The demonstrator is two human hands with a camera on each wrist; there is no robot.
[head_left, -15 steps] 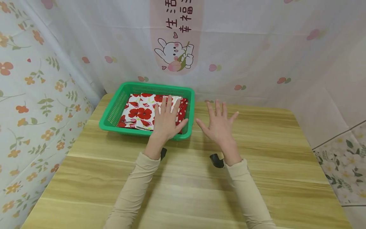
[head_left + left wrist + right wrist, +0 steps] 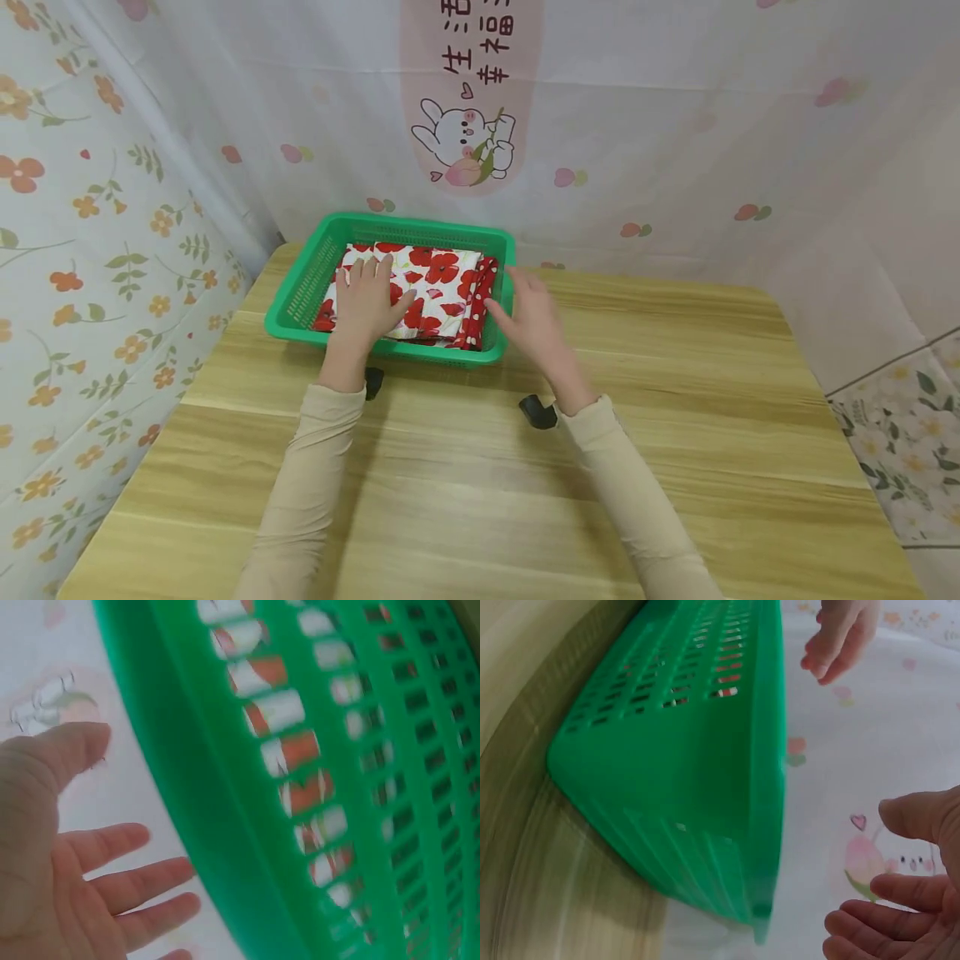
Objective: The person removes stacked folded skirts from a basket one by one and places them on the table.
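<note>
1. The green basket (image 2: 442, 356) sits on the table (image 2: 480, 500) at roughly 11 o'clock from the person, its long axis running nearly 9 to 3.
2. Inside lie folded poppy-print cloths (image 2: 442, 287); a narrower red dotted cloth (image 2: 480, 312) lines their 3 o'clock end, lengthwise about 12 to 6.
3. The left hand (image 2: 365, 304) hovers above the cloths' 9 o'clock end, fingers spread, gripping nothing.
4. The right hand (image 2: 534, 321) hovers by the 3 o'clock rim, fingers loose, holding nothing; it is nearer the dotted cloth, at its 9 o'clock.
</note>
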